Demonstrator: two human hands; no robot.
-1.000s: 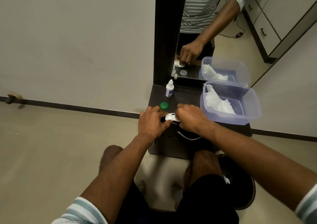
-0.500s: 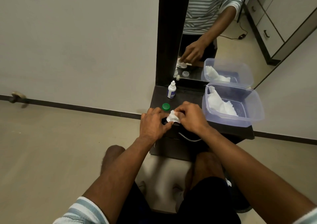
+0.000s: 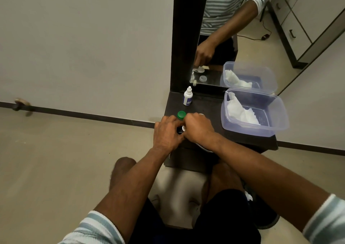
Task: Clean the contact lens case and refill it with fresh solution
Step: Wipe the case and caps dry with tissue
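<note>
- You're working the cleaning step, by my read: both hands are meeting over the lens case [image 3: 182, 129] at the front edge of the dark table [image 3: 209, 109], just in front of the green cap [image 3: 181, 115].
- Your left hand [image 3: 167, 134] is curling its fingers in around the case from the left; it looks like you're bracing it there.
- Your right hand [image 3: 198, 128] is curling over the case from the right, fingers bunched. Whether it's pinching a tissue I can't tell; the knuckles are hiding it.
- Case is mostly covered: only a sliver of white and dark is showing between your hands. Its long axis and facing can't be read.
- Green cap is lying off, so that well is probably open.
- Solution bottle [image 3: 187, 96] is standing upright behind the green cap, nozzle up, untouched.
- Plastic tub [image 3: 280, 113] with tissue is sitting right of the cap.
- Next move likely calls for freeing one hand and reaching back for the bottle, keeping the case level.
</note>
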